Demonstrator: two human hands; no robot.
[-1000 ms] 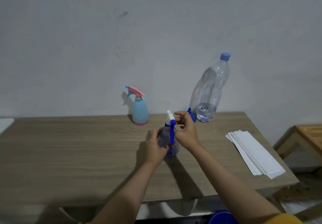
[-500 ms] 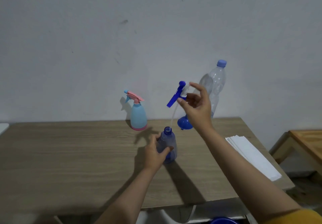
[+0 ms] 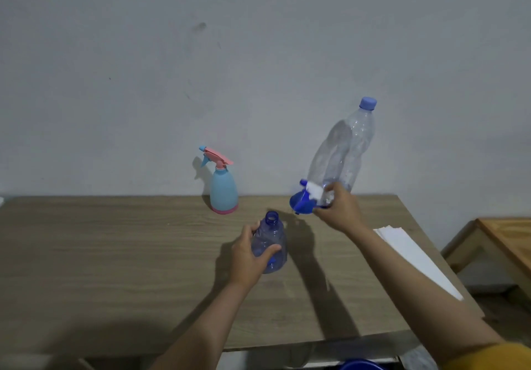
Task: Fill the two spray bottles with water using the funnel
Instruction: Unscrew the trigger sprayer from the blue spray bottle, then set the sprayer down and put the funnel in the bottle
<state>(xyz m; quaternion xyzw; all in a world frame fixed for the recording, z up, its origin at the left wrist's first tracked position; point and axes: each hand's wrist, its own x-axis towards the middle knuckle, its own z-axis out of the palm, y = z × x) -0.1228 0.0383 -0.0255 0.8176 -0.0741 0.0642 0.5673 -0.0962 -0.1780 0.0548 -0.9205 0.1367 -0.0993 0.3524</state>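
My left hand (image 3: 250, 257) grips the clear blue spray bottle (image 3: 271, 243), which stands on the table with its neck uncapped. My right hand (image 3: 340, 210) holds that bottle's blue and white spray head (image 3: 311, 191) low over the table, right at the blue funnel (image 3: 301, 204) and in front of the large water bottle (image 3: 343, 151). The water bottle has a blue cap and little water in it. A light blue spray bottle with a pink trigger (image 3: 222, 185) stands capped near the wall.
The wooden table (image 3: 115, 254) meets a grey wall at the back. A stack of white paper (image 3: 413, 257) lies at the table's right edge. A wooden stool (image 3: 505, 240) stands to the right. A blue rim (image 3: 360, 365) shows below the table's front edge.
My right hand unscrewed the spray head, lifted it out of the blue bottle, then carried it right and down beside the funnel. My left hand has kept hold of the bottle.
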